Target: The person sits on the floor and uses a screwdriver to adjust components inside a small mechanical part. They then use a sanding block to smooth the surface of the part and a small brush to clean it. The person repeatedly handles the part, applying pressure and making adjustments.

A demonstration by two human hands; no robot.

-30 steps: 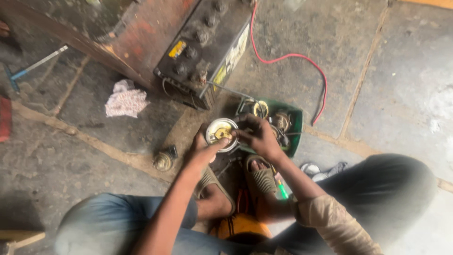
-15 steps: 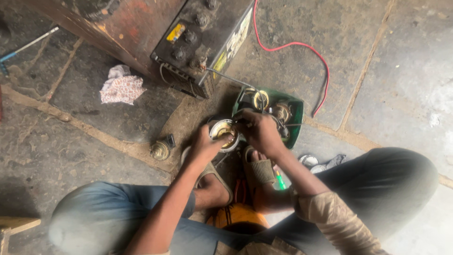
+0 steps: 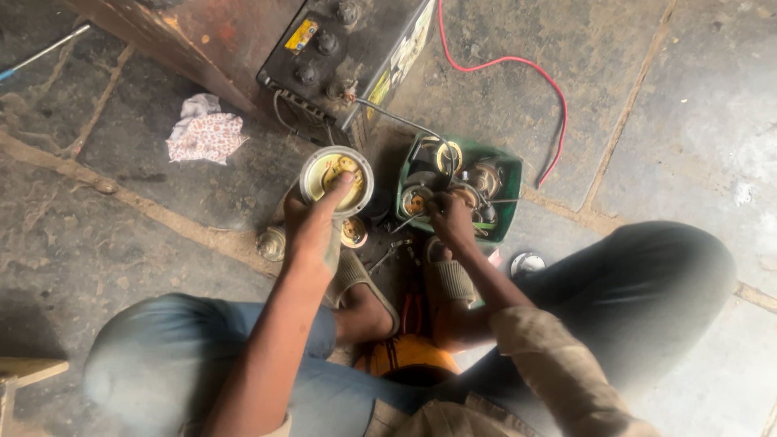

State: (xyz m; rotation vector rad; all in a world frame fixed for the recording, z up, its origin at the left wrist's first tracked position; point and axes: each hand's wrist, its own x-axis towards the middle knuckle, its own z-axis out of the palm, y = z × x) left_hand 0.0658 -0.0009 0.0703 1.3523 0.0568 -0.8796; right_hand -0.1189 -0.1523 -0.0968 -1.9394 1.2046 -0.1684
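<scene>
The left hand (image 3: 312,231) grips a round white-rimmed part with a yellow inside (image 3: 336,180), just left of the frame centre, its open face up and a finger lying across the rim. To the right, the right hand (image 3: 449,217) reaches into the green tray (image 3: 508,188) of similar round parts, its fingers curled; what they pinch I cannot tell.
</scene>
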